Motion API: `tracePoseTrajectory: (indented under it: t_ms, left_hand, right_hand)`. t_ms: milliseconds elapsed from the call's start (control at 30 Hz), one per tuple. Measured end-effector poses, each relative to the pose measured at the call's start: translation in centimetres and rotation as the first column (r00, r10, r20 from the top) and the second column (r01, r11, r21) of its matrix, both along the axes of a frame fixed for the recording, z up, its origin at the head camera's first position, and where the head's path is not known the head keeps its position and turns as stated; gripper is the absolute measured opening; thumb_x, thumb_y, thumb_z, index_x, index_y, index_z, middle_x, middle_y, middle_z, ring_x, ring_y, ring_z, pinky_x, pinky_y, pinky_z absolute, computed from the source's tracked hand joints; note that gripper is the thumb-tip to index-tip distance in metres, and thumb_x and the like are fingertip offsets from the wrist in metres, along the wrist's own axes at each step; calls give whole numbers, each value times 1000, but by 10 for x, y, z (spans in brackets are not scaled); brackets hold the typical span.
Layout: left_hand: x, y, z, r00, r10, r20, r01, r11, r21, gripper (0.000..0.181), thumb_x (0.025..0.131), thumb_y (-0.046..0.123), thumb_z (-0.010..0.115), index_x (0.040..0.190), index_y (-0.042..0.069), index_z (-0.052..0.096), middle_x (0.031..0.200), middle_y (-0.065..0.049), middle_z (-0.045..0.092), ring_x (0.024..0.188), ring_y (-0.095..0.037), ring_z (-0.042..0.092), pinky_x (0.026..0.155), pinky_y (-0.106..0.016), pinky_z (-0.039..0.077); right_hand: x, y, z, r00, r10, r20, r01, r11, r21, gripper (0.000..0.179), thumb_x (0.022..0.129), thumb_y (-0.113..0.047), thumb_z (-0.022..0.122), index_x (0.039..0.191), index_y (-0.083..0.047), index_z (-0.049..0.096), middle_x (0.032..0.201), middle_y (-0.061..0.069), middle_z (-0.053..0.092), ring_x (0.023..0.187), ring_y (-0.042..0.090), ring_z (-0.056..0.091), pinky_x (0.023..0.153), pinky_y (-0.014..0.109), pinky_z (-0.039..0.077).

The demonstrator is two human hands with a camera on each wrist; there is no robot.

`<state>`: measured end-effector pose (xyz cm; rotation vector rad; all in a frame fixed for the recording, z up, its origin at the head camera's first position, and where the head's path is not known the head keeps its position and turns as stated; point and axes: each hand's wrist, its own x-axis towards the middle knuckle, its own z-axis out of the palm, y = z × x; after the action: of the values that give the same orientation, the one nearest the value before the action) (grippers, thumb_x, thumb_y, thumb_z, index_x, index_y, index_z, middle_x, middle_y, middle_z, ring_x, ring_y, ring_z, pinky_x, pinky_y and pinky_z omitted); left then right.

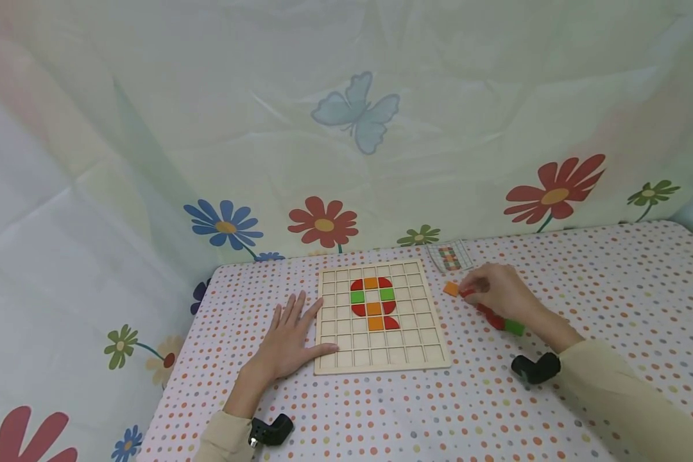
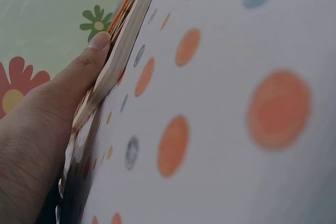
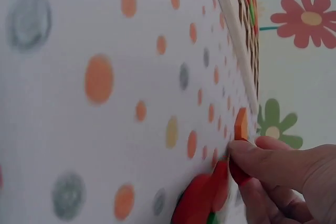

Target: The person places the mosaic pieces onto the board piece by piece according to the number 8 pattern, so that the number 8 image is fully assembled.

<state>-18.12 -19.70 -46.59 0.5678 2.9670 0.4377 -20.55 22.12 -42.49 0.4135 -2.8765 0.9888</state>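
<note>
A wooden grid board (image 1: 335, 359) lies on the dotted tablecloth, with red, orange and green tiles (image 1: 373, 308) set in its squares. My left hand (image 1: 285, 340) rests at the board's left edge, fingers spread, the thumb (image 2: 97, 43) on the rim. To the right of the board, my right hand (image 1: 499, 292) pinches a red tile (image 3: 239, 170) between thumb and fingers. An orange square tile (image 1: 451, 289) lies just beside those fingertips. Under the right hand and wrist are more loose tiles, red ones (image 3: 197, 203) and a green one (image 1: 514, 327), partly hidden.
A printed pattern card (image 1: 450, 256) lies behind the right hand, near the table's back edge. A flowered cloth (image 1: 248, 160) hangs behind the table. Black wrist cameras (image 1: 536, 368) are worn on both arms.
</note>
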Motion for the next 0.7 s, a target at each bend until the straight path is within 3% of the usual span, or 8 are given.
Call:
tracePoseTrajectory:
  t_ms: [267,467,700]
  left_hand:
    - [0,-1,-1,1000,3,-5,-3,1000,-8,98,92,74,60,169,24,24,175,-15,9,161,-36,1,129,-58,2]
    - [0,-1,0,1000,6,19,-6,1000,8,100,92,75,60,169,23,23,175,-15,8,162,-35,0,129,-58,2]
    - [-1,-1,0,1000,9,14,-9,1000,-4,100,92,76,59,169,23,23,175,-15,9,162,-35,1,129,-58,2]
  right_hand:
    - [7,-39,14,991,134,-12,-134,989,-67,20,90,7,77,110,5,78,100,15,65,89,27,66,74,34,58]
    - [4,-80,21,968,249,-27,-250,964,-93,12,89,8,77,99,2,78,89,5,65,79,16,60,68,25,54]
    - [0,-111,18,958,285,4,-281,947,-155,8,87,2,82,86,-4,77,82,-2,72,72,10,65,67,23,57]
